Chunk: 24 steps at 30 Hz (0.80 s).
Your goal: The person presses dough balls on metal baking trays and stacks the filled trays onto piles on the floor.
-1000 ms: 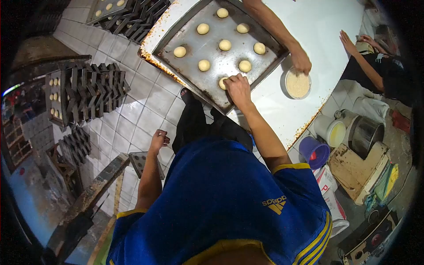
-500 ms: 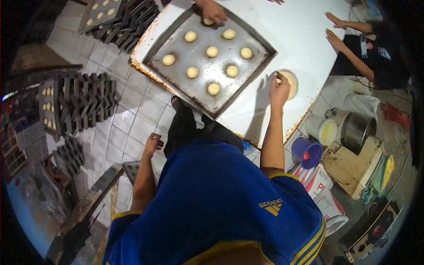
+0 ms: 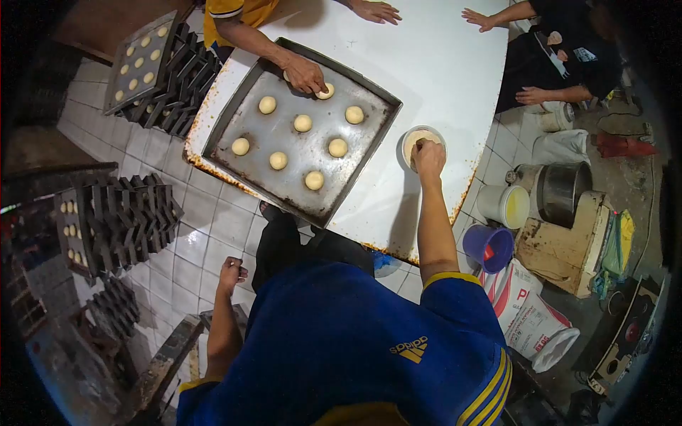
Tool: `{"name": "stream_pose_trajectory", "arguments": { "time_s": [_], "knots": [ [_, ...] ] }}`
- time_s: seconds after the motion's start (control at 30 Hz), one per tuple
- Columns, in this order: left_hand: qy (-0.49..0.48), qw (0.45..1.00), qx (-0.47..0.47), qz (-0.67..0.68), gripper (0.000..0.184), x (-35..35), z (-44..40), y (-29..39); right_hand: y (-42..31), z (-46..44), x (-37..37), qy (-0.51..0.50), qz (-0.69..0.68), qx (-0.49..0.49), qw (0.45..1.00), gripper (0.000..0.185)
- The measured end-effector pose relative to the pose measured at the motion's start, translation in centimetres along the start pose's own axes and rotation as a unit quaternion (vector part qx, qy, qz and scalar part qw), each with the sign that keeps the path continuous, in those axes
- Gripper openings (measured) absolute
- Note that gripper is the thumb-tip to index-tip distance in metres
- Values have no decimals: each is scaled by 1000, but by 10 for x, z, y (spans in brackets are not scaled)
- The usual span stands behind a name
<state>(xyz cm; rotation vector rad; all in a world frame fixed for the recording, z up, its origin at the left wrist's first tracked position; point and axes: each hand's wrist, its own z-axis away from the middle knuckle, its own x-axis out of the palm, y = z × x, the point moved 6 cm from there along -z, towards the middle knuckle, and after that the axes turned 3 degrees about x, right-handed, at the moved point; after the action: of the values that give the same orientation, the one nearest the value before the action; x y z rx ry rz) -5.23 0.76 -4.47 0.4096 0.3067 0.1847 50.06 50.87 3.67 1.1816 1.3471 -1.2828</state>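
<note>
My right hand [image 3: 428, 157] is over the round bowl [image 3: 443, 136], fingers pinched together at the pale contents [image 3: 420, 133]. Whatever is between the fingertips is hidden. Beside the bowl lies a large metal baking tray [image 3: 366, 165], worn dark at its edges, with several pale dough balls [image 3: 302, 123] spaced across it. Low at my side hangs my left hand [image 3: 232, 275], its fingers loosely curled and apart, with nothing visible in it. Another person's hand [image 3: 305, 74] reaches over the tray's far side and touches a dough ball [image 3: 325, 91].
The white table [image 3: 440, 67] has rusty edges. At right another person rests a hand [image 3: 480, 19] by its edge. Stacked trays [image 3: 135, 224] stand on the tiled floor at left. A purple bucket [image 3: 489, 247], a white bucket [image 3: 508, 204] and a sack [image 3: 529, 319] are at right.
My right hand stays at the bowl, its fingers now lower towards the contents. The other person's hand has shifted to another dough ball on the tray. The whole view has shifted.
</note>
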Motion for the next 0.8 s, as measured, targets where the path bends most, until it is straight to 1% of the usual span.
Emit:
{"name": "stream_pose_trajectory", "arguments": {
  "time_s": [0.1, 0.13, 0.17, 0.23, 0.27, 0.3, 0.37, 0.4, 0.43, 0.5, 0.57, 0.63, 0.67, 0.73, 0.77, 0.8],
  "knots": [
    [11, 1000, -5, -5, 21, -6, 5, -3, 2, 1, 0, 1, -16, -6, 1000, 21],
    [8, 1000, 4, 12, 21, -8, 7, -6, 11, 3, -1, 0, -98, 61, 993, 23],
    [16, 1000, 8, -3, 22, -10, 8, -10, 16, 4, 2, -4, -180, 124, 976, 25],
    [22, 1000, -11, 17, 24, -13, 11, -18, 23, 4, 11, -4, -301, 135, 944, 29],
    [25, 1000, -13, 14, 27, -14, 12, -21, 14, 7, 6, -25, -370, 128, 920, 32],
    [33, 999, -19, 20, 27, -16, 12, -26, -1, 7, 11, -34, -373, 122, 919, 32],
    [14, 999, -29, 25, 23, -13, 12, -39, -28, 14, 30, -120, -531, 129, 829, 32],
    [17, 999, -35, 31, 23, -13, 10, -46, -60, 16, 15, -123, -538, 66, 831, 32],
    [20, 998, -38, 35, 23, -13, 11, -51, -87, 18, 15, -143, -528, 85, 833, 32],
    [18, 998, -30, 55, 23, -12, 15, -58, -143, 15, 9, -166, -510, 39, 843, 33],
    [25, 997, -37, 63, 23, -13, 23, -57, -187, 4, 38, -176, -514, -33, 839, 33],
    [30, 996, -41, 71, 23, -16, 29, -64, -233, -3, 47, -190, -526, -70, 826, 29],
    [33, 995, -39, 82, 23, -19, 31, -71, -251, -8, 52, -194, -526, -71, 825, 29],
    [35, 994, -41, 96, 24, -24, 36, -84, -284, -17, 53, -131, -380, -177, 898, 22],
    [51, 993, -50, 98, 25, -27, 40, -91, -293, -20, 56, -134, -378, -177, 899, 22],
    [67, 991, -58, 101, 26, -29, 44, -101, -302, -21, 56, -92, -315, -235, 915, 20]
  ]
}}
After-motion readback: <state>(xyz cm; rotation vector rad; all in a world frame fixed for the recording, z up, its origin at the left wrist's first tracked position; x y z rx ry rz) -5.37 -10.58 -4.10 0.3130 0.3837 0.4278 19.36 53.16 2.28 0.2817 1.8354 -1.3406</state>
